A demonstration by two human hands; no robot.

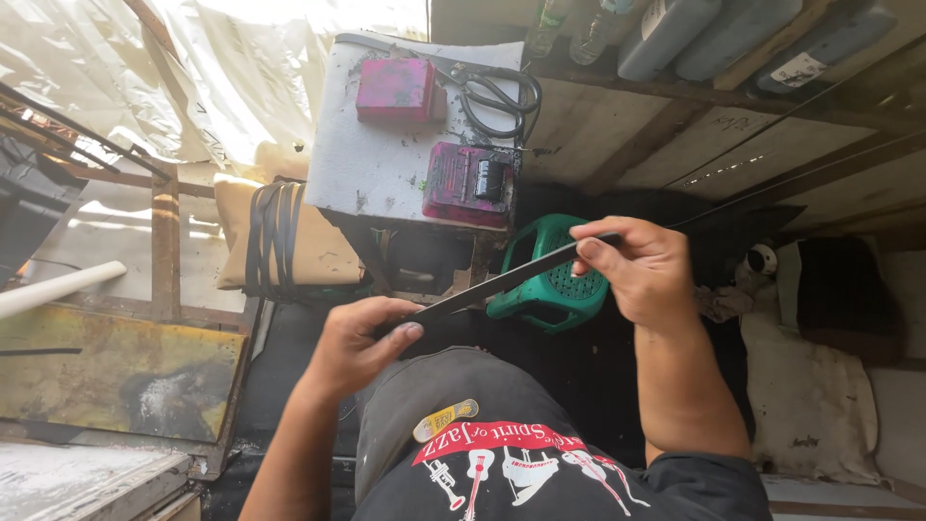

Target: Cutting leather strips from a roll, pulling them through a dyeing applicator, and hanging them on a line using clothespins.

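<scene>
A long, thin black strip (pixel 502 281) stretches between both of my hands, above my lap. My left hand (pixel 362 338) pinches its lower left end between thumb and fingers. My right hand (pixel 641 270) grips the upper right end, where the strip runs on as a thin line toward the right. Under the strip sits a green plastic basket (pixel 545 289) on the dark floor. My black printed shirt fills the bottom of the view.
A white block (pixel 386 164) ahead carries two pink ink pads (pixel 397 89) and black scissors (pixel 502 96). Black strips hang over a tan cushion (pixel 280 241) on the left. Bottles (pixel 675 34) lie on a wooden shelf at upper right. White sacks (pixel 810 396) rest at right.
</scene>
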